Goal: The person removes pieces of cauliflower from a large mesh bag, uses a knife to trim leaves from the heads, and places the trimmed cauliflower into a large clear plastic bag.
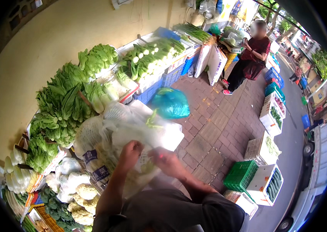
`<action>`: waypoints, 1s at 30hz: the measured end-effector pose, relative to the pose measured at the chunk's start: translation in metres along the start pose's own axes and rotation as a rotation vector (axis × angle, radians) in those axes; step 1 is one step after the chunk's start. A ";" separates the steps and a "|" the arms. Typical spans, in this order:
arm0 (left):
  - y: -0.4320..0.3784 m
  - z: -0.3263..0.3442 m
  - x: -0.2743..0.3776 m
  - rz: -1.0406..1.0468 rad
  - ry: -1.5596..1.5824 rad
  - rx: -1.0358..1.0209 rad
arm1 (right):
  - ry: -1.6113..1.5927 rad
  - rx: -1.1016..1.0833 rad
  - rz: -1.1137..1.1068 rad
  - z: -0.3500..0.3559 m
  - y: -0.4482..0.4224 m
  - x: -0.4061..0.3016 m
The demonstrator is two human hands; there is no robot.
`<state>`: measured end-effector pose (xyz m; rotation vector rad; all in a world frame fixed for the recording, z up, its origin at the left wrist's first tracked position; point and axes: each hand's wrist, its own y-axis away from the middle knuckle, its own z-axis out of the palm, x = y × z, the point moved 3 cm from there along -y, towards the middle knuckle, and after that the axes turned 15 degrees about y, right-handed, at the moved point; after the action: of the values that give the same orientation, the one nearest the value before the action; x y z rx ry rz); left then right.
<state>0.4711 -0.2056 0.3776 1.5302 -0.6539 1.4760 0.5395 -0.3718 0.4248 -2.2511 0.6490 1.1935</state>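
Before my body, a clear plastic bag (136, 127) spreads around both hands, its film blurred by motion. The curled fingers of my left hand (131, 150) pinch this film. Close to its right, my right hand (166, 161) is also closed on the film, blurred, with a small red glint at its fingers. Pale green vegetable matter (147, 168) shows dimly below the hands. Beyond them lies a white foam board or lid (172, 133) with a green leafy piece (152, 119) above it. Left of my left hand are netted plastic sacks (89, 134) with purple printed labels.
Leafy greens (67, 87) fill crates along the wall. Cauliflowers (85, 200) and broccoli (52, 206) sit lower left. A teal bag (171, 103) rests on the brick pavement (204, 130). A person (256, 55) stands farther off. Several crates, one green (240, 175), line the roadside.
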 end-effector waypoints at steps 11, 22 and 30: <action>0.047 -0.037 0.080 0.271 0.184 0.029 | 0.079 -0.158 -0.042 0.041 -0.057 -0.014; 0.065 -0.060 0.047 0.431 -0.529 0.122 | 0.054 -0.522 0.198 0.055 -0.070 -0.026; 0.038 -0.065 0.028 0.826 -0.715 0.413 | 0.019 -0.507 0.207 0.050 -0.080 -0.021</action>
<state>0.4099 -0.1619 0.4069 2.3026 -1.6267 1.6876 0.5475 -0.2761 0.4350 -2.6590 0.6547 1.5831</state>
